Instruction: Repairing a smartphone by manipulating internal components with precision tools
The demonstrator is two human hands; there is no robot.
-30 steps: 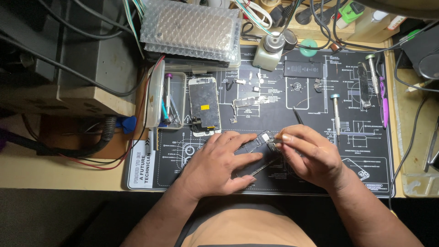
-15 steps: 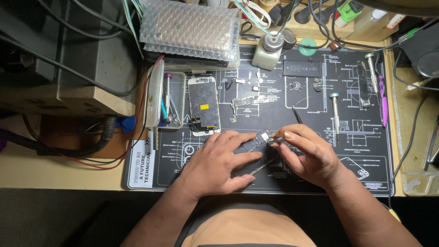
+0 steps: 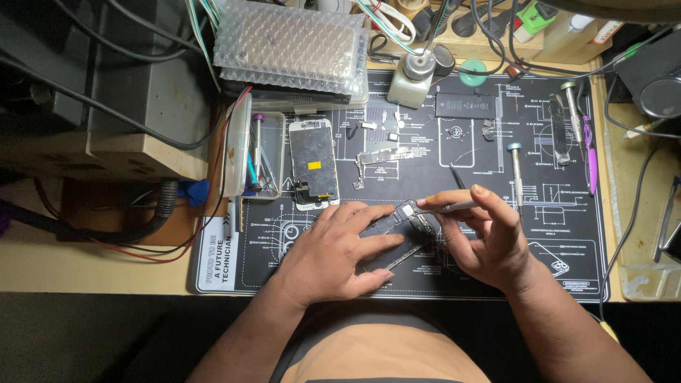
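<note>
Lower centre: left hand (image 3: 339, 250) lies flat, pinning one dark phone board (image 3: 397, 234), largely hidden beneath it. Right hand (image 3: 489, 237) pinches one slim metal tool (image 3: 454, 207); tip indistinct. Two screwdrivers (image 3: 517, 172) upper right.

The left hand (image 3: 340, 248) covers most of the phone body (image 3: 404, 230), the tool's (image 3: 454, 207) tip there is too small to identify, and the black device (image 3: 656, 78) is cut off at right.

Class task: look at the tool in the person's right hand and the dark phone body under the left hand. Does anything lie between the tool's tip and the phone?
Nothing visible: the tool tip already meets the phone body.
</note>
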